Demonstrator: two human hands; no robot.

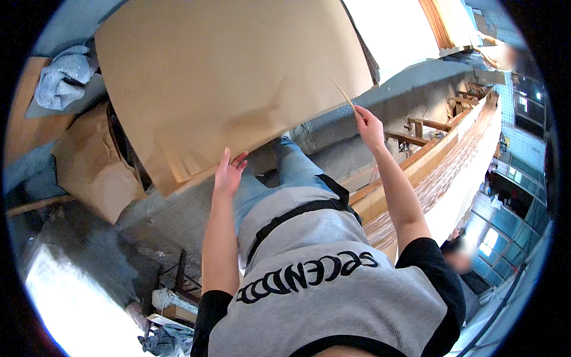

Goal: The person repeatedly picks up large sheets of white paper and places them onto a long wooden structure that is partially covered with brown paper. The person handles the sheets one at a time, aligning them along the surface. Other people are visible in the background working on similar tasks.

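Observation:
A large brown board or cardboard sheet (238, 53) lies in front of me, its near edge slanting up to the right. My left hand (229, 171) is at that near edge, palm turned inward and fingers stretched out; whether the fingertips touch the edge is hard to tell. Between the thumb and fingers of my right hand (370, 128) is a thin, pale wooden stick (342, 92), pointing up and left over the sheet's right corner. A lighter strip or fold (178, 163) shows on the sheet near its lower left corner.
To the right runs a long stack of thin wood sheets (437, 184) beside wooden supports (419, 126). Crumpled plastic (65, 77) and a brown paper-covered bundle (95, 160) lie left. One person (499, 55) is at upper right; another (461, 259) is at lower right.

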